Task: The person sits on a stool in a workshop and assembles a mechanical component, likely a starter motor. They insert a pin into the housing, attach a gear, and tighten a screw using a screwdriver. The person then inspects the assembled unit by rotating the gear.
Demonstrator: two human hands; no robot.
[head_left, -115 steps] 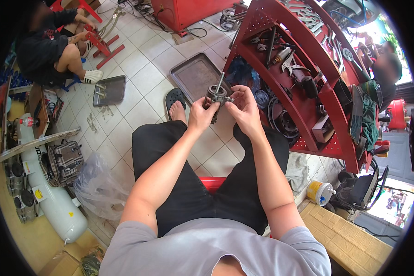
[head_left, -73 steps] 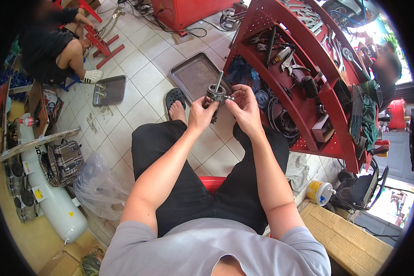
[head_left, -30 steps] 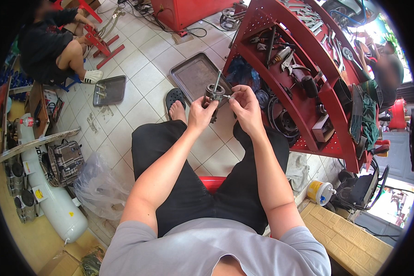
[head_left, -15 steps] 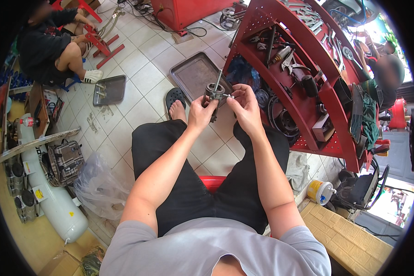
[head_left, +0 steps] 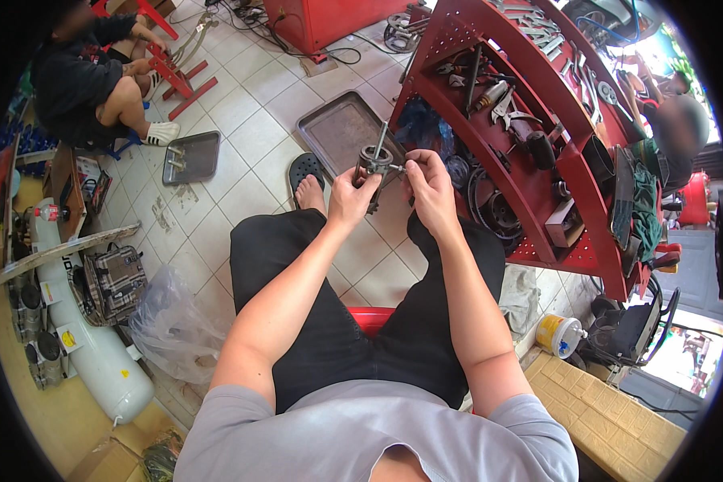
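Both my hands meet above the floor between my knees. My left hand (head_left: 352, 198) is closed around a dark metal puller-like tool (head_left: 373, 156), which has a round ring at its top and a bright rod standing up out of it. A thin side bolt (head_left: 394, 168) sticks out from the tool toward the right. With thumb and fingers my right hand (head_left: 430, 186) pinches the outer end of that bolt. The tool's lower part is partly hidden behind my left fingers.
A shallow metal tray (head_left: 329, 120) lies on the tiles beyond my hands; a smaller tray (head_left: 193, 157) with metal parts is at left. The red tool rack (head_left: 530, 173) stands close on the right. A seated person (head_left: 96, 88) is at far left.
My right fingers have shifted slightly outward along the side bolt and curled more closely. More of the bolt shows between the tool and my fingers. The left hand holds still.
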